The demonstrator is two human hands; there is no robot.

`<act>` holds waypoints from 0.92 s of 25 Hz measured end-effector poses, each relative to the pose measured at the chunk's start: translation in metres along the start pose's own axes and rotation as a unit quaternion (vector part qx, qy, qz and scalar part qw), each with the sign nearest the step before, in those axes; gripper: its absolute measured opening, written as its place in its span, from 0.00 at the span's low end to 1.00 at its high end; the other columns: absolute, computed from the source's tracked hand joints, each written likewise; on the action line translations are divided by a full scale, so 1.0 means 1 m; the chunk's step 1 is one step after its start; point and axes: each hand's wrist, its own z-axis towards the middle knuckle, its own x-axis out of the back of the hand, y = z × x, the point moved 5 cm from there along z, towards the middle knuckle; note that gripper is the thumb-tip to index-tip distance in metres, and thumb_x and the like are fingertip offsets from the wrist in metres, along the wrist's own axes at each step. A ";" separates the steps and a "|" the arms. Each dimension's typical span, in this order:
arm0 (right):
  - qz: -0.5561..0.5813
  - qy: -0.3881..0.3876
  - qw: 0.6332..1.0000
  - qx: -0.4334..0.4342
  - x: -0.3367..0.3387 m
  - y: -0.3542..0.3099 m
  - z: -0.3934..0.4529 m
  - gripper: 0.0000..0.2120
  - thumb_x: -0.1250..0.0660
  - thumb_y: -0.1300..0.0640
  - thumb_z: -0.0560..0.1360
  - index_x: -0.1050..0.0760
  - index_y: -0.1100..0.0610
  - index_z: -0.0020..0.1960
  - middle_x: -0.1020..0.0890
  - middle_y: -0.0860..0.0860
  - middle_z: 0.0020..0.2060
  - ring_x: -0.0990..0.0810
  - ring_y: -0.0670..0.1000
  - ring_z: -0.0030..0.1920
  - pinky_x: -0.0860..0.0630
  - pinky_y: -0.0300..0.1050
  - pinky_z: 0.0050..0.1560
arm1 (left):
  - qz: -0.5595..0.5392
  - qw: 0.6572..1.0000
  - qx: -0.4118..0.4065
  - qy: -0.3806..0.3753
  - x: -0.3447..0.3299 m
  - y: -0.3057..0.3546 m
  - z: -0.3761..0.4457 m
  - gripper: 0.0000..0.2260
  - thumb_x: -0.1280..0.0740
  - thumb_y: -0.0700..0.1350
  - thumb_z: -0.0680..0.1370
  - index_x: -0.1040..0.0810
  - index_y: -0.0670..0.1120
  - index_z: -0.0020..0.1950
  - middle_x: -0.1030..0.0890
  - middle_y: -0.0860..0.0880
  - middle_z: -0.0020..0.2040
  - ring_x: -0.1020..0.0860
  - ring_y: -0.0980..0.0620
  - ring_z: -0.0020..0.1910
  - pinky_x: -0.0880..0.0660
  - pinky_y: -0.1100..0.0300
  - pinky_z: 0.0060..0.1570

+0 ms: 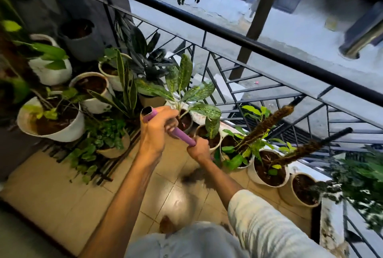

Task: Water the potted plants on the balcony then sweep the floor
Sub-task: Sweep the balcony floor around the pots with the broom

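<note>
Both hands grip a purple broom handle (183,136) that slants down over the beige tiled floor (62,199). My left hand (156,131) holds it near its hollow top end. My right hand (199,149) grasps it lower down. A dark blurred broom head (196,176) shows below my right forearm, just above the tiles. Several white pots with green plants (51,119) crowd the left side. More pots with moss poles (268,167) line the railing on the right.
A black metal railing (238,40) runs diagonally across the view, with the street far below. A black slatted rack (99,166) under the left pots lies on the floor. Bare tiles stretch between the two plant groups, toward me.
</note>
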 end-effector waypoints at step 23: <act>-0.041 -0.066 0.996 0.031 -0.097 -0.160 0.032 0.14 0.27 0.58 0.74 0.19 0.62 0.58 0.23 0.53 0.46 0.20 0.53 0.49 0.27 0.42 0.45 | -0.032 0.990 -0.067 0.121 0.139 0.044 0.088 0.21 0.35 0.35 0.70 0.36 0.52 0.22 0.39 0.53 0.22 0.42 0.53 0.25 0.48 0.51 0.28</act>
